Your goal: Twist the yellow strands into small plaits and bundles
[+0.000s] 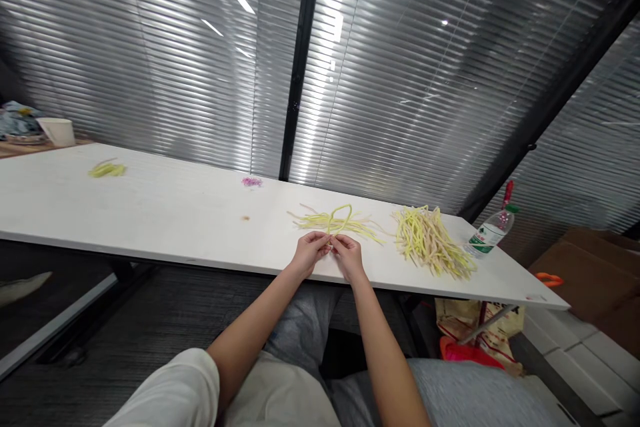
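Observation:
My left hand (311, 254) and my right hand (349, 256) meet at the table's near edge, with fingertips pinched together. Between them they grip a yellow cord-like strand (342, 207), bent into a loop that rises above the fingers. Its two ends come together in my fingertips, and the exact crossing is hidden. Just behind the hands lies a loose row of yellow and pale pink strands (311, 220) on the white table (200, 227). To the right is a larger heap of similar strands (433, 240).
A water bottle (493, 232) with a green cap stands right of the heap. Small pink pieces (251, 181) lie near the back edge. Farther left are a short yellow bundle (107, 169) and a white cup (59, 131). Orange-handled scissors (549, 279) show at the right end.

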### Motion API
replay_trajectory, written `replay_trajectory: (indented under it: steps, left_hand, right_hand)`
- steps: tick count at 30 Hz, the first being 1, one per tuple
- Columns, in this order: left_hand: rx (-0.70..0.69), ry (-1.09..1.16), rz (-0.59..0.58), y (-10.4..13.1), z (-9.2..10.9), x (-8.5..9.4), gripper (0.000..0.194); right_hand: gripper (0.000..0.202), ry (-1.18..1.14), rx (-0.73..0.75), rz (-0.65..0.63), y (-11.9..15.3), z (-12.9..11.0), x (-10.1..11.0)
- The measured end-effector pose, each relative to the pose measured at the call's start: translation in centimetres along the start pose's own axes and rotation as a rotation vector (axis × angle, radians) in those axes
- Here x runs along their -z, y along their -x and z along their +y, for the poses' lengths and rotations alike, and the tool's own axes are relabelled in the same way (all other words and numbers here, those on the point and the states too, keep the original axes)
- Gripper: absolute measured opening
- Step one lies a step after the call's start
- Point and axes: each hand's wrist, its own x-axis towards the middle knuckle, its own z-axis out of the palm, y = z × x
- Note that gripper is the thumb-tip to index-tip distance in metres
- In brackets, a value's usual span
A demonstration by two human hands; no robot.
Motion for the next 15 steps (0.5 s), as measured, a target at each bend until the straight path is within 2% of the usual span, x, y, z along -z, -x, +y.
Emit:
replay_trajectory:
  steps: [9,15]
  left_hand:
    - [0.032,0.026,-0.01,-0.38,-0.15,0.32,0.03]
    - [0.114,0.052,-0.076,-0.66,-0.03,0.85,0.027]
  right_hand:
    - [0.025,0.009,-0.004,0.008,-0.15,0.35,0.09]
    - [0.025,-0.015,-0.038,-0.067,-0.02,-0.04,0.38]
